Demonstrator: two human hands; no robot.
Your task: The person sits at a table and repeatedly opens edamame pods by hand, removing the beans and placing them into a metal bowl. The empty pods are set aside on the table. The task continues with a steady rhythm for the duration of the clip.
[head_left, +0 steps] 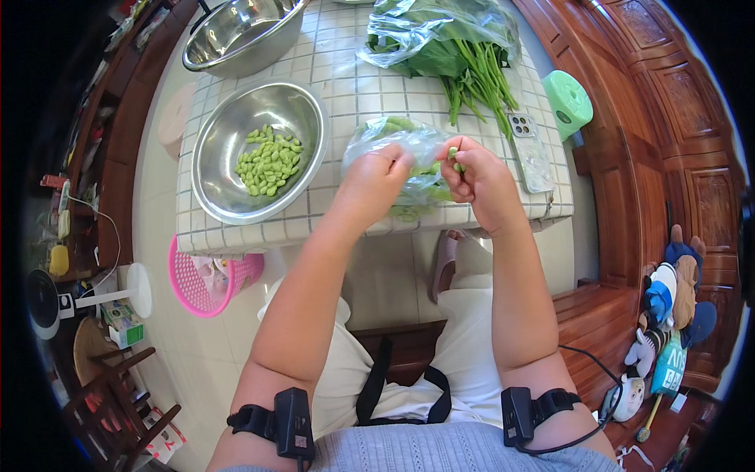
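Observation:
Over a clear plastic bag [363, 133] of green pods, both hands work close together. My right hand [472, 171] holds green beans [452, 152] at its fingertips and in its curled fingers. My left hand [377, 177] is blurred, its thumb and fingers closed; whether it holds anything is not clear. Left of the bag, a wide steel bowl [215, 171] contains a heap of shelled green beans [268, 159]. Leafy greens with long stems [478, 76] lie partly inside another clear bag [413, 29] beyond my hands.
A deeper steel basin [259, 53] stands at the back left. A phone in a clear case [534, 156] lies at the checked tablecloth's [348, 88] right side. Below the left edge is a pink basket [200, 289]; a green stool [569, 103] stands right of the table.

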